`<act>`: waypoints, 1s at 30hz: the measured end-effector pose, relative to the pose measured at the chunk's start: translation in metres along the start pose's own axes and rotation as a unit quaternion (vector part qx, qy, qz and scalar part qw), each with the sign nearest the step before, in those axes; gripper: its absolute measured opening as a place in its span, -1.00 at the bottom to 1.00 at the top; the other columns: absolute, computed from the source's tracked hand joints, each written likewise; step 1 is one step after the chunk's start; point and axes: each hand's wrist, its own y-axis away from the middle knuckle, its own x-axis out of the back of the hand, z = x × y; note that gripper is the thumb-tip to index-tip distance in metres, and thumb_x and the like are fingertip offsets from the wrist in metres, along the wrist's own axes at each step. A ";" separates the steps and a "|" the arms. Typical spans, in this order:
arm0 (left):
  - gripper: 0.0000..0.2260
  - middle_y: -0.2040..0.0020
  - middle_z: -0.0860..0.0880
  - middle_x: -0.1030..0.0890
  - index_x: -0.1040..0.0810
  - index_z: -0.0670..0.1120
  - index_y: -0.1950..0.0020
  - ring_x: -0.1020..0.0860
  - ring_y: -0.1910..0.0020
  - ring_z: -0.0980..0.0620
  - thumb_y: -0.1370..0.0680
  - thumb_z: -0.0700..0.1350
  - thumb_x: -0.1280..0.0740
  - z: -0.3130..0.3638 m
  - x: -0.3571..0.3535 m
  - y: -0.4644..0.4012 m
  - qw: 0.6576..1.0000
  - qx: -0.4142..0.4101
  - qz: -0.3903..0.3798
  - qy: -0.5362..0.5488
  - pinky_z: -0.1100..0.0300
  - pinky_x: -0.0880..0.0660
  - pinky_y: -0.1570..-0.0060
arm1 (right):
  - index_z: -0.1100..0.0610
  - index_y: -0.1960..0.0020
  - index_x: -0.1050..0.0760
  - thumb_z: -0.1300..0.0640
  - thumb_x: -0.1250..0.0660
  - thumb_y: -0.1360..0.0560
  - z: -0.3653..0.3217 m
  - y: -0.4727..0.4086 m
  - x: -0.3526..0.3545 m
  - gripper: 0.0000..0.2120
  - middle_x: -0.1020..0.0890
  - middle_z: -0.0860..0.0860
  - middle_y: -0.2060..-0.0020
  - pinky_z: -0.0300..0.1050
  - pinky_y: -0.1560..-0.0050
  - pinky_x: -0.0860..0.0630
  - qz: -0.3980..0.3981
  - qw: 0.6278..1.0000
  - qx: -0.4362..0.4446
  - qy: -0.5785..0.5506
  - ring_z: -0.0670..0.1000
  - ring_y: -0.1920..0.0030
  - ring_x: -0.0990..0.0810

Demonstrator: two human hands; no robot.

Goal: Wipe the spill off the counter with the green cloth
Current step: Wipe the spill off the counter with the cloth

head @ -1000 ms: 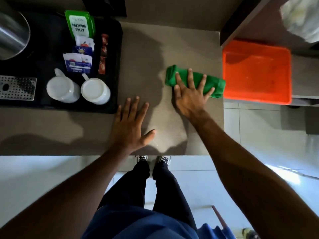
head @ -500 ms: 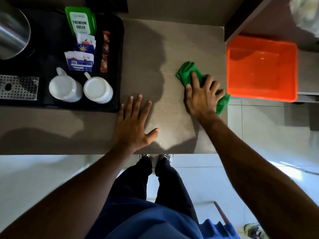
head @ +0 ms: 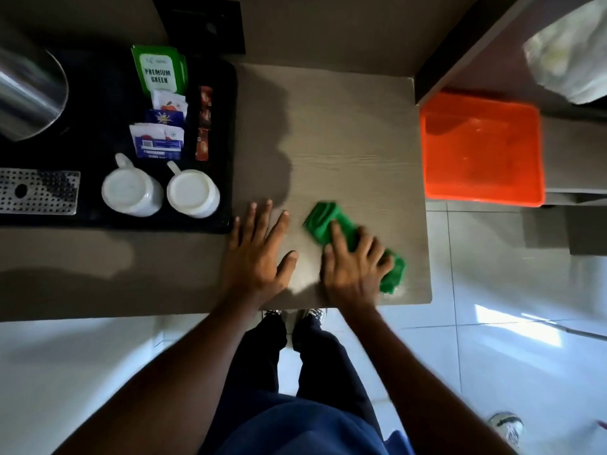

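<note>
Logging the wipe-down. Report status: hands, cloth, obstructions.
Right hand pressing green cloth flat on counter, near front edge. Left hand flat, empty, beside it. Black tray left, clear of cloth.

The right hand (head: 356, 264), motion-blurred, hides the green cloth's (head: 323, 221) middle.

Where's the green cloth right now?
Head view: the green cloth lies under the right hand, near the counter's front right corner, beside the left hand.
</note>
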 end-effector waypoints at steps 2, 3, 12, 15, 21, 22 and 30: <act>-0.34 -0.70 -0.11 -0.14 -0.19 0.06 -0.65 -0.07 -0.67 -0.19 -0.55 0.14 -0.22 0.000 0.003 0.000 1.000 -0.006 -0.004 0.004 -0.27 -0.11 -0.59 | -0.28 -0.50 -0.27 -0.21 -0.15 -0.57 -0.002 0.059 -0.008 -0.51 -0.41 0.18 -0.38 0.29 -0.24 -0.31 -0.022 0.998 0.058 -0.014 0.24 -0.28 -0.39; -0.36 -0.69 -0.12 -0.15 -0.21 0.05 -0.65 -0.08 -0.67 -0.19 -0.56 0.11 -0.22 0.000 0.003 0.001 1.000 -0.007 -0.001 0.006 -0.27 -0.12 -0.58 | -0.30 -0.49 -0.23 -0.22 -0.14 -0.56 0.004 0.085 -0.011 -0.50 -0.39 0.17 -0.37 0.26 -0.23 -0.29 -0.040 0.997 0.068 -0.018 0.24 -0.29 -0.37; -0.43 -0.67 -0.14 -0.20 -0.26 0.01 -0.63 -0.10 -0.67 -0.15 -0.61 0.02 -0.21 0.000 0.001 0.004 0.999 -0.019 0.040 0.006 -0.25 -0.15 -0.57 | -0.25 -0.43 -0.37 -0.20 -0.13 -0.56 0.046 -0.018 0.007 -0.55 -0.44 0.10 -0.27 0.16 -0.06 -0.30 0.005 0.999 0.007 0.049 0.20 -0.09 -0.44; -0.41 -0.67 -0.13 -0.22 -0.30 0.00 -0.62 -0.14 -0.66 -0.17 -0.56 0.03 -0.22 0.001 0.000 0.003 1.000 -0.013 0.026 0.002 -0.24 -0.14 -0.56 | -0.18 -0.44 -0.41 -0.16 -0.15 -0.58 0.030 -0.104 0.019 -0.56 -0.48 0.16 -0.24 0.18 -0.08 -0.34 0.027 0.999 0.004 0.048 0.24 -0.06 -0.46; -0.45 -0.63 -0.12 -0.30 -0.39 0.01 -0.57 -0.20 -0.64 -0.19 -0.59 0.11 -0.12 0.002 0.002 -0.002 0.998 0.005 0.028 0.062 -0.24 -0.15 -0.54 | -0.15 -0.52 -0.34 -0.13 -0.13 -0.60 -0.016 -0.219 0.036 -0.51 -0.43 0.21 -0.32 0.37 -0.26 -0.34 -0.002 0.997 0.020 0.075 0.30 -0.20 -0.45; -0.45 -0.63 -0.12 -0.31 -0.40 0.00 -0.57 -0.20 -0.64 -0.18 -0.59 0.11 -0.13 0.002 0.001 -0.003 0.997 0.003 0.032 0.067 -0.24 -0.15 -0.54 | -0.16 -0.55 -0.31 -0.13 -0.14 -0.60 -0.020 -0.215 0.033 -0.49 -0.42 0.21 -0.36 0.41 -0.30 -0.32 -0.005 0.997 0.021 0.073 0.31 -0.25 -0.44; -0.40 -0.65 -0.10 -0.28 -0.32 0.05 -0.60 -0.18 -0.65 -0.17 -0.54 0.11 -0.17 -0.002 -0.003 -0.003 1.000 0.001 0.004 0.023 -0.24 -0.18 -0.53 | -0.21 -0.66 0.00 -0.16 0.09 -0.68 -0.007 -0.132 0.020 -0.45 -0.06 0.02 -0.68 0.38 -0.60 0.03 -0.103 0.994 0.038 -0.012 0.21 -0.67 0.04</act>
